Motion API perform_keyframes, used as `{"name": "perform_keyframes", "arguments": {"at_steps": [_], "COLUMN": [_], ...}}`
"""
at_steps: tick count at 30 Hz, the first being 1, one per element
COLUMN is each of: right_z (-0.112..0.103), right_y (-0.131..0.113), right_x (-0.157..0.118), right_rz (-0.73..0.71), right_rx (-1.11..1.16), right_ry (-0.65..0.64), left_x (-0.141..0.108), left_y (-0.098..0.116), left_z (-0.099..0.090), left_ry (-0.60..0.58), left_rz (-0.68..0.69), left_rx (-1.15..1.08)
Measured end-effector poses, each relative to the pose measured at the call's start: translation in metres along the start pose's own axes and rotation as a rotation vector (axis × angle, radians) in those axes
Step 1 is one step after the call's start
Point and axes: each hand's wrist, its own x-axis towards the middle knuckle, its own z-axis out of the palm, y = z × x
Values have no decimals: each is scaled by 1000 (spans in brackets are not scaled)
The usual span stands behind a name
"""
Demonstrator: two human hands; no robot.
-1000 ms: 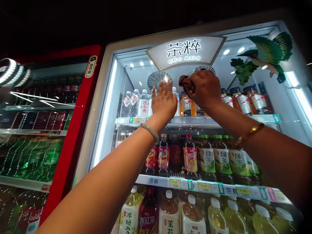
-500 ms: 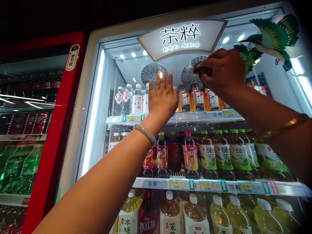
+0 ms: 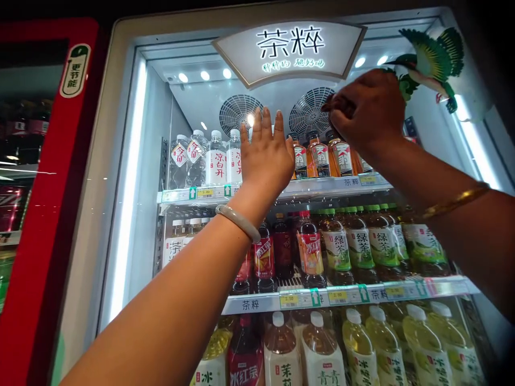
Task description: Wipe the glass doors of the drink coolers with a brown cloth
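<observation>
My left hand is raised in front of the glass-fronted drinks cooler, fingers spread and pointing up, with nothing in it; a pale bangle circles the wrist. To its right, my right hand is closed, fingers curled round something small and dark that I cannot make out. A gold bracelet is on that wrist. Behind the hands, the top shelf holds clear water bottles and amber drink bottles. Above them is a lit fan-shaped sign.
Red-labelled tea bottles and green-capped bottles fill the middle shelf. Larger bottles line the lower one. A red-framed cooler stands at the left. A green bird decoration is at the upper right.
The camera view has shifted, so the coolers and sign appear further left and slightly higher. My left hand stays spread and my right hand stays closed, both in nearly the same place in the picture.
</observation>
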Motion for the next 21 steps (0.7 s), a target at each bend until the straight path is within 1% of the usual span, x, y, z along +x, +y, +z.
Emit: {"name": "perform_keyframes", "arguments": {"at_steps": [2,4,5,6,8,10,12,13,15,17,19,21], "right_z": [-4,-7,-7,-7,-3,1,3,2,-3,-11,-17,-18], "right_y": [0,-15,-24,-34,-44,-40,-21,-9,10,17,9,-4], "right_x": [-21,-38,-41,-40,-27,-6,8,9,-1,-22,-41,-46], "right_rz": [31,-2,-44,-96,-171,-187,-145,-110,-33,11,-23,-126], "right_rx": [-41,-52,-47,-37,-23,-20,-32,-44,-75,-101,-103,-97], "right_ry": [16,-11,-36,-63,-94,-101,-85,-71,-45,-35,-47,-83], "left_x": [-1,-3,-3,-4,-4,-5,-5,-5,-5,-5,-3,0], "left_y": [1,3,3,4,4,4,2,1,-1,-1,0,6], "left_z": [0,-2,-2,-3,-4,-4,-3,-2,-1,-1,-1,-1], "left_ry": [-4,5,5,1,-16,-29,-31,-26,-9,13,18,6], "left_rz": [5,25,46,75,143,196,216,219,223,235,251,251], "left_rx": [-22,-62,-77,-85,-89,-84,-67,-56,-42,-43,-47,-40]}}
